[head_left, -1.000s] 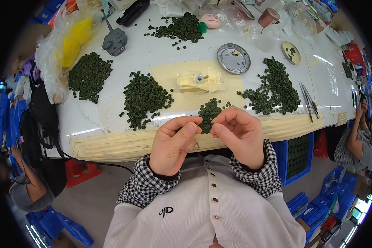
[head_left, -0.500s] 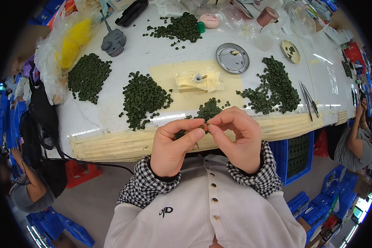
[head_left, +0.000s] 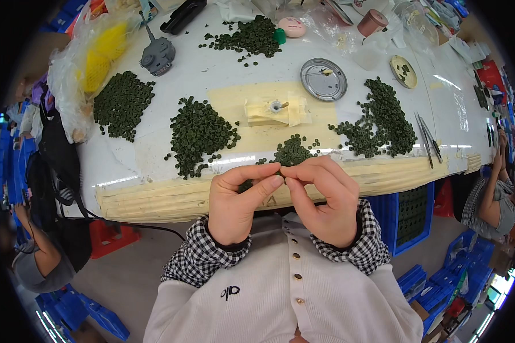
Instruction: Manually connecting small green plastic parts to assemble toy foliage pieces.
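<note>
Over the table's front edge, the fingertips of my left hand (head_left: 234,203) and my right hand (head_left: 327,197) meet in two pinches. Between them is a small dark green round piece (head_left: 281,176), mostly covered by the fingers. Just beyond my fingertips lies a small heap of similar dark green round pieces (head_left: 292,151). Larger heaps of such pieces spread to the left (head_left: 199,137) and to the right (head_left: 383,123). Behind the small heap stands a taped block (head_left: 254,112) with a small white cup (head_left: 276,107) set in it.
A round metal lid (head_left: 323,80) and tweezers (head_left: 426,140) lie to the right. At the far left are a grey model tank turret (head_left: 157,57) and a plastic bag with yellow netting (head_left: 103,57). A blue crate (head_left: 389,223) stands below the table edge. Other people sit at both sides.
My right hand has shifted slightly left and down, its fingers closer to the left fingertips. The small piece between them is more covered now.
</note>
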### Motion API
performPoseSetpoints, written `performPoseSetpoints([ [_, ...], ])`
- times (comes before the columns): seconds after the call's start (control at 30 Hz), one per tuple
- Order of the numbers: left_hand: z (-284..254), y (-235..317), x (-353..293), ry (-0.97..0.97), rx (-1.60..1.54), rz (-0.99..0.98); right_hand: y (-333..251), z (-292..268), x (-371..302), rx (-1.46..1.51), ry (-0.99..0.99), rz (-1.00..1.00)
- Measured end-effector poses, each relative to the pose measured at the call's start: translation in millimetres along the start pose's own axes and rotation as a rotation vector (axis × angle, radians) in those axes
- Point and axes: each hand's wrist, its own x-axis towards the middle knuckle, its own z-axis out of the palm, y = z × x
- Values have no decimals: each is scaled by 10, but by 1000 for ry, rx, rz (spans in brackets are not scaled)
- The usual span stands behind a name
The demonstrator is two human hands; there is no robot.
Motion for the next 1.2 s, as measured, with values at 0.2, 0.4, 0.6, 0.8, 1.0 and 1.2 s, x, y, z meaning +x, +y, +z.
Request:
performPoseSetpoints([
  [0.2, -10, 5, -10, -65, 34, 11, 40, -89, 43, 83, -102, 5],
  [0.4, 0, 100, -41, -180, 21, -59, 77, -171, 63, 149, -144, 19],
  [0.6, -57, 10, -7, -251, -210, -146, 96, -145, 48, 21, -107, -156],
  [0.8, -109, 35, 1, -346, -199, -217, 120, -182, 48, -40, -110, -249],
  [1.0, -45, 72, -20, -266, 59, -59, 153, -185, 51, -32, -129, -259],
  [1.2, -28, 56, -36, -212, 161, 60, 126, -151, 31, 96, -115, -127],
])
